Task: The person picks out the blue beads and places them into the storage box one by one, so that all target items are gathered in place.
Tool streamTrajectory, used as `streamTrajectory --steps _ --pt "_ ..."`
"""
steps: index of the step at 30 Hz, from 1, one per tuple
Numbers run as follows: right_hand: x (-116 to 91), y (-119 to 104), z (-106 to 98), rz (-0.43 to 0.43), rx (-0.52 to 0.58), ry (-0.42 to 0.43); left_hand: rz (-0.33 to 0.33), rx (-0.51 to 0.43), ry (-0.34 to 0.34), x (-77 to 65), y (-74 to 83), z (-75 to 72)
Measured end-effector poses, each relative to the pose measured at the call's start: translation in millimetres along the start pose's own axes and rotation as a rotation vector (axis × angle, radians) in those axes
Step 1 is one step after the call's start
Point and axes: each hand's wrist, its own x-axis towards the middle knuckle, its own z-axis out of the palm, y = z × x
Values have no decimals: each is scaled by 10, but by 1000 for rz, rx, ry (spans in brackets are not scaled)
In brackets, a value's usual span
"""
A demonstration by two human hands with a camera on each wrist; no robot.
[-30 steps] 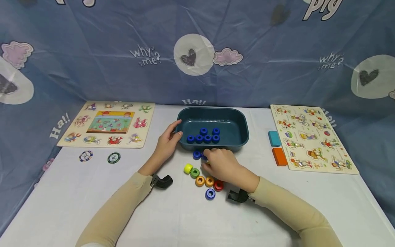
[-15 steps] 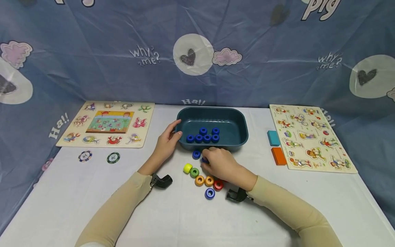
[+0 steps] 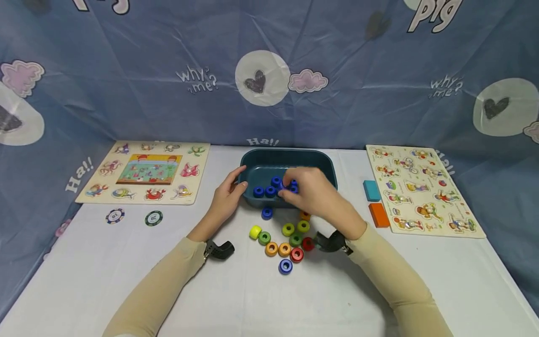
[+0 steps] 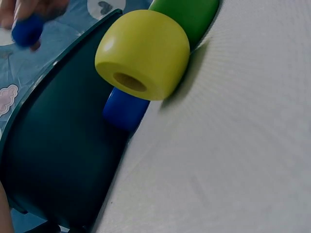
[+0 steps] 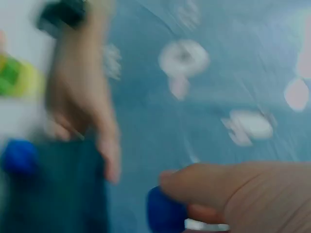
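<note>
Over near half of tray (image 3: pixel 258 164): right hand (image 3: pixel 310 189), fingers pinching blue bead (image 5: pixel 164 212) above other blue beads (image 3: pixel 270 191); left hand (image 3: pixel 226 199), fingers apart, touching tray's left end.

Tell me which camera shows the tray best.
The head view: it shows most of the tray, blue beads inside. The left wrist view shows mainly its outer wall; the right wrist view, only a blurred part.

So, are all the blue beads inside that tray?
No, one blue bead sits on the white tabletop just outside the tray, and a second blue bead lies near a red bead.
</note>
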Motion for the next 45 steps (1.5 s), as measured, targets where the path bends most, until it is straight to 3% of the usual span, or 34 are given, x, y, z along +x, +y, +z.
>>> streamTrajectory --steps 4,7,10,20,32,36,39,43,45 --pt "180 295 -73 163 -8 -6 -11 -14 -9 -14 -2 27" --pt "207 500 -22 264 -44 -113 -18 -11 -11 -31 5 36" --pt "203 622 49 302 -66 -212 -12 -3 6 -40 14 22" --pt "203 748 313 271 -15 -314 -1 0 -6 -23 16 3" --pt "178 751 265 266 -9 -311 5 4 -12 -19 16 -8" --pt "167 621 171 201 46 -233 6 4 -11 -23 12 -14" --pt "155 394 121 76 120 -178 10 1 -10 -19 11 -20" --pt "116 76 144 -85 150 -234 13 -8 -7 -6 6 -20" --pt "90 -29 181 -126 135 -291 9 -11 -8 -3 1 -17"
